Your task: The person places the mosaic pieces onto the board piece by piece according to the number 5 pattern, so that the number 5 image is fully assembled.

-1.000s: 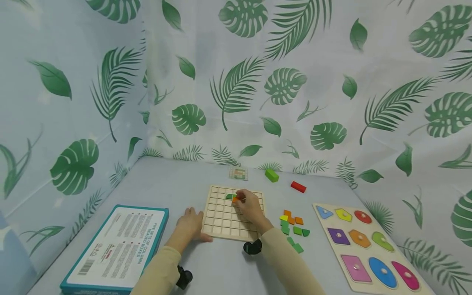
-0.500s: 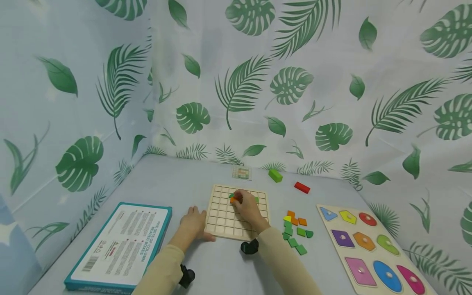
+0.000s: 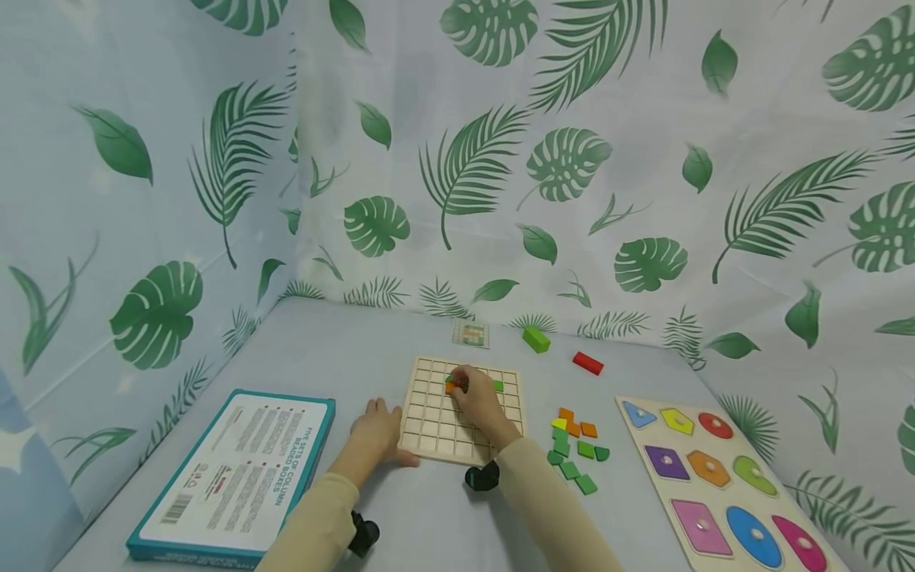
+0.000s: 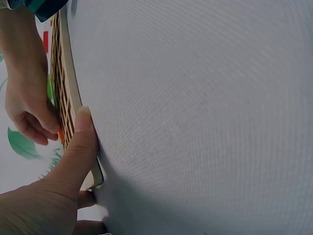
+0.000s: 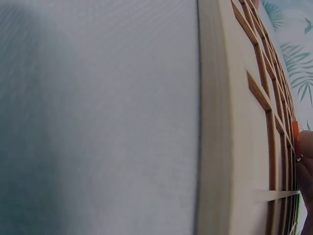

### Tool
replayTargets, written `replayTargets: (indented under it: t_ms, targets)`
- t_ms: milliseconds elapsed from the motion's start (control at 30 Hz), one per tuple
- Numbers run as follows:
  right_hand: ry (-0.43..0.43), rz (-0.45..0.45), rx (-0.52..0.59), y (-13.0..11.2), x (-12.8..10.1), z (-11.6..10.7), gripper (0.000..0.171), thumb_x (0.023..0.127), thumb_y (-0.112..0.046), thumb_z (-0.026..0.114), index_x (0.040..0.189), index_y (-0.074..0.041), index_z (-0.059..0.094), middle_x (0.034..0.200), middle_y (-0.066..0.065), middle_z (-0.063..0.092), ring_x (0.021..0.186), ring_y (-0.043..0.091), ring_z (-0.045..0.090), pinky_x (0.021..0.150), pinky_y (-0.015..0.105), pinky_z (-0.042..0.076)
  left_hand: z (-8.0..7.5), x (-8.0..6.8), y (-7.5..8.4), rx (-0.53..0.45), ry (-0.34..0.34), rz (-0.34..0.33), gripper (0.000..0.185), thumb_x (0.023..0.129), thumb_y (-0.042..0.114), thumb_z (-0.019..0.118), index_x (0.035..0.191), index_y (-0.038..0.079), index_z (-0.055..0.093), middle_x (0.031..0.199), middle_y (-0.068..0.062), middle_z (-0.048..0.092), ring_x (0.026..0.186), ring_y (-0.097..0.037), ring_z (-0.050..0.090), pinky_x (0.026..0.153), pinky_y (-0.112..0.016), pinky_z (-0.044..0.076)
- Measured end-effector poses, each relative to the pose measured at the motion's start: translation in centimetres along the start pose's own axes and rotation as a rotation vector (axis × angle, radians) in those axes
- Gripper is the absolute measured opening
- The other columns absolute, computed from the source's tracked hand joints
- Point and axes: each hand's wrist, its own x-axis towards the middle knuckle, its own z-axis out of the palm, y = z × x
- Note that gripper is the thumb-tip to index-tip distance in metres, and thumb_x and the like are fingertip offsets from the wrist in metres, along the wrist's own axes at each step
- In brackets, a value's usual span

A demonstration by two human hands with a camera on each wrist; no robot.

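A wooden grid board lies flat on the table in front of me. My right hand is over its upper part, thumb and fingertips pinching a small orange tile at the grid. A green piece shows just behind that tile, and another green tile sits in the grid to the right of the hand. At the board's near left corner is my left hand. Its straight thumb touches the board's front edge in the left wrist view, and the fingers lie along the left side.
Several loose green, orange and yellow tiles lie right of the board. Behind it are a pattern card, a green block and a red block. A teal-edged box stands left, a shape puzzle board right.
The right hand has shifted slightly toward the left of the grid with the orange tile, uncovering the green tile on its right. The view has turned a little; the left hand stays at its corner.
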Motion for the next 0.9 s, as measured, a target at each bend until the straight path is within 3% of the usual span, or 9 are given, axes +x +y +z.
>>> replayTargets:
  t_ms: [167,400,667,900]
  targets:
    - [0.006,-0.02,0.012,0.0,-0.3,0.0,0.024,0.083,0.009,0.062,0.107,0.006,0.059,0.095,0.012,0.062,0.085,0.021,0.061,0.07,0.028,0.052,0.0,0.0,0.2,-0.003,-0.001,-0.001,0.094,0.066,0.061,0.076,0.13,-0.003,0.05,0.13,-0.031,0.044,0.124,-0.04,0.041,0.091,-0.045,0.046]
    - [-0.026,0.089,0.036,0.0,-0.2,-0.6,0.024,0.087,0.002,0.061,0.112,0.002,0.06,0.1,0.01,0.063,0.09,0.021,0.061,0.075,0.03,0.052,0.0,0.0,0.1,-0.015,0.0,0.002,0.093,0.066,0.06,0.076,0.129,-0.003,0.051,0.129,-0.031,0.044,0.122,-0.04,0.042,0.087,-0.047,0.048]
    - [0.033,0.087,0.036,1.1,-1.0,-3.0,0.025,0.087,0.002,0.063,0.112,0.005,0.06,0.097,0.013,0.064,0.089,0.022,0.061,0.075,0.033,0.052,-0.1,0.0,0.1,-0.024,0.01,0.008,0.093,0.066,0.059,0.077,0.129,-0.004,0.051,0.127,-0.032,0.045,0.122,-0.041,0.042,0.087,-0.048,0.048]
    - [0.081,0.139,0.05,2.7,-2.2,-5.0,0.023,0.087,0.002,0.063,0.11,0.005,0.061,0.095,0.013,0.065,0.088,0.023,0.061,0.075,0.035,0.052,0.2,-0.1,0.2,-0.023,0.003,0.017,0.093,0.066,0.059,0.077,0.129,-0.004,0.05,0.125,-0.032,0.045,0.121,-0.04,0.043,0.087,-0.047,0.048]
